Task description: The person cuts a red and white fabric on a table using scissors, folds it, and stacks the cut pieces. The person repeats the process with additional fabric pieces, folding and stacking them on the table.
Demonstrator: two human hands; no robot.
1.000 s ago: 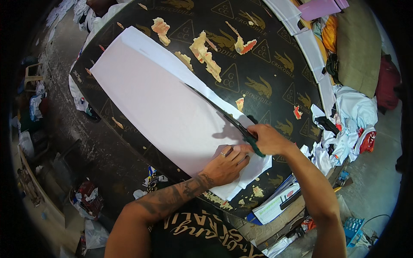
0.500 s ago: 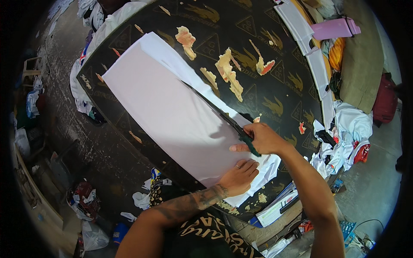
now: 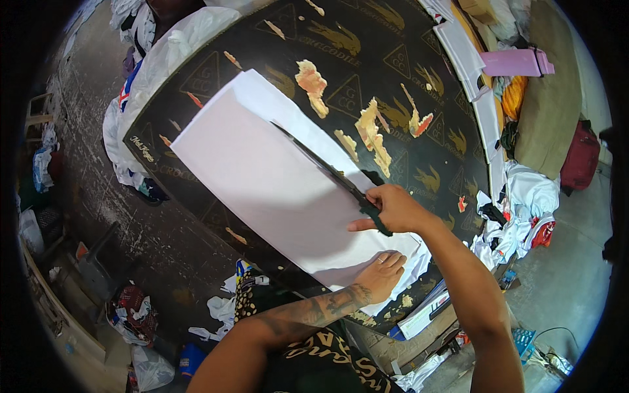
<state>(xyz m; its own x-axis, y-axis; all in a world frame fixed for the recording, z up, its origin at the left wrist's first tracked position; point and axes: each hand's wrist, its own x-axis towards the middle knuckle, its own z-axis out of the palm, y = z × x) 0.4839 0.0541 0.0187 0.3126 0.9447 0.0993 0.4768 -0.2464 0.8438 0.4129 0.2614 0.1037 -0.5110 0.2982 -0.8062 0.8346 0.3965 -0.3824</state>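
Observation:
A long folded piece of pale pinkish-white cloth (image 3: 242,157) lies slantwise on the dark tabletop, with a whiter strip (image 3: 278,98) along its right side. My right hand (image 3: 396,211) grips large dark scissors (image 3: 327,169) by handles wrapped in dark green material. Their long blades point to the far left along the line between the pinkish cloth and the white strip. Its thumb stretches out over the cloth. My left hand (image 3: 385,278), wearing a ring, presses down with extended fingers on the near end of the cloth, just below the scissor handles.
The black table (image 3: 341,56) has peeled, torn patches on its surface. White folded pieces (image 3: 462,59) line its right edge, beside a pink bottle (image 3: 517,62) and a heap of white garments (image 3: 524,200). A white cloth bundle (image 3: 190,39) hangs at the far left edge.
The scissors have advanced along the cloth toward its far end. My left hand stays pressed on the near end. The whole table has shifted slightly right and down in view.

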